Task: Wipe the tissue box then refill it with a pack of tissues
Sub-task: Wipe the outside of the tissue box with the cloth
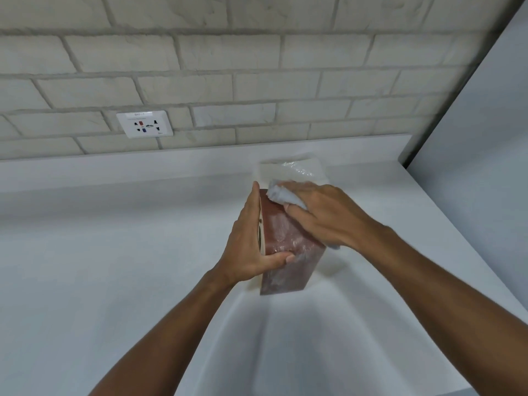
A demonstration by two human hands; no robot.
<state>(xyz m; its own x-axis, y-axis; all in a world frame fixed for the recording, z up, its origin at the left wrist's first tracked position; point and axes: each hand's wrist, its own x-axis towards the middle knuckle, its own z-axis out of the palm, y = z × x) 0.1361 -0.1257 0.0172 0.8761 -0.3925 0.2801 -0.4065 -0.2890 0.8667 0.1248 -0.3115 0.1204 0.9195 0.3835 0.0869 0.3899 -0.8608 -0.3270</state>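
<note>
Standing on end, glossy red-brown tissue box (285,250) w/ cloth (281,195) atop.

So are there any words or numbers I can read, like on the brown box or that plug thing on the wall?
Nothing here can be read.
Wall socket, label strip along its top edge: there is print, too blurred to read.
Wall socket, lower right corner: a tiny mark, too small to read.
Tissue box: no words on the faces in view.
Pack of tissues: no print can be made out.
Cloth: plain.

glossy reddish tissue box (283,241), soft cloth (281,195) (crumpled), matt white counter (114,252)
</note>
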